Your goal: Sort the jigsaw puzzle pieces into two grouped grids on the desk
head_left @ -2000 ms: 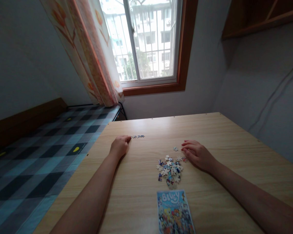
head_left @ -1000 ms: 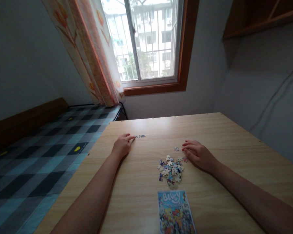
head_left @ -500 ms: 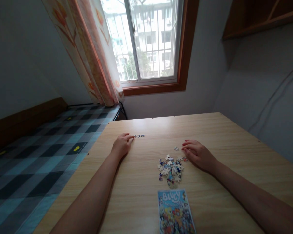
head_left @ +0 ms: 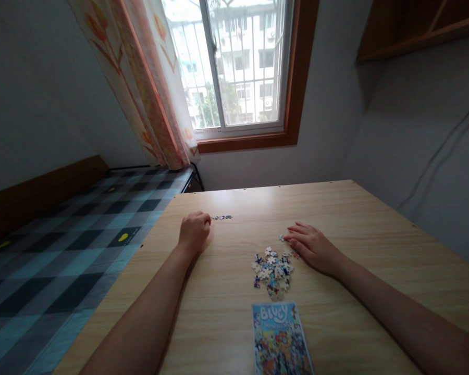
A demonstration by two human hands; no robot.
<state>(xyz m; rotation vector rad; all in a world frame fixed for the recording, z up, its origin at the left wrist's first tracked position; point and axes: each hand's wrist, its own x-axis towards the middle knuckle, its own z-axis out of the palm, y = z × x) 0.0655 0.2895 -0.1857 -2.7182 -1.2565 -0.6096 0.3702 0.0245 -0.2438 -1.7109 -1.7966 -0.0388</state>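
A pile of loose jigsaw pieces [head_left: 272,270] lies on the wooden table [head_left: 359,219]. My right hand [head_left: 312,245] rests flat beside the pile, fingers stretched out, with its fingertips at a single stray piece [head_left: 281,238]. My left hand [head_left: 194,232] is curled into a loose fist on the table. It sits just left of a short joined strip of blue pieces [head_left: 222,217]. I cannot see anything inside that fist. A colourful puzzle picture card [head_left: 280,338] lies near the front edge, below the pile.
A bed with a blue checked cover [head_left: 62,245] runs along the table's left side. Behind the table are a window [head_left: 234,62] with a patterned curtain [head_left: 140,83] and a grey wall. A wooden shelf [head_left: 414,26] hangs at upper right.
My left hand's fingers, which pointed at the blue strip, have curled back into a fist. My right hand has slid slightly left toward the stray piece.
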